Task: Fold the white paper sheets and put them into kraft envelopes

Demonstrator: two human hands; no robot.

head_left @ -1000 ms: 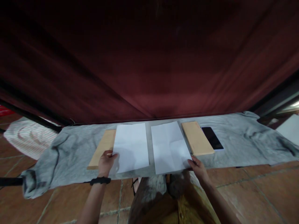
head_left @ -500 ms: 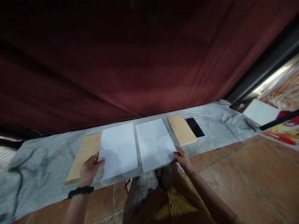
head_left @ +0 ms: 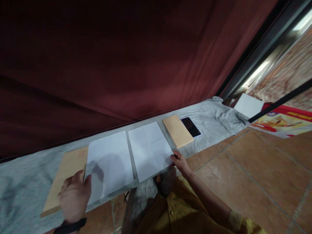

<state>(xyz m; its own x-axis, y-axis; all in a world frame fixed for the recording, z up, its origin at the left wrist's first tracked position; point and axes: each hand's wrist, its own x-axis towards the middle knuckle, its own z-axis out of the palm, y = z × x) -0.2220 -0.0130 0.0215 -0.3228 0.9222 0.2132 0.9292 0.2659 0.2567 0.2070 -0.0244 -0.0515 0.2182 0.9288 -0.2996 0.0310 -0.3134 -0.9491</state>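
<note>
Two white sheets of paper lie side by side: the left sheet of paper point(head_left: 110, 162) and the creased right sheet of paper point(head_left: 149, 148). My right hand point(head_left: 180, 162) pinches the near right corner of the right sheet. Over the left brown envelope point(head_left: 57, 185), beside the left sheet's edge, hovers my left hand point(head_left: 74, 195), slightly blurred, its fingers apart and nothing in them. A dark band circles that wrist. Right of the papers is another brown envelope point(head_left: 177, 130), with a black-screened phone point(head_left: 190, 126) against its far right side.
A grey cloth point(head_left: 207, 113) covers the narrow surface under everything. Behind it hangs a dark red curtain point(head_left: 136, 81). At the right are a white box-like object point(head_left: 248, 105), a dark bar point(head_left: 280, 102) and a red-and-yellow printed package point(head_left: 287, 122). Brown floor tiles point(head_left: 231, 182) lie below.
My left hand has let go of the left sheet's edge and moved left and nearer, over the envelope. My right hand keeps its hold. The view has turned somewhat to the right.
</note>
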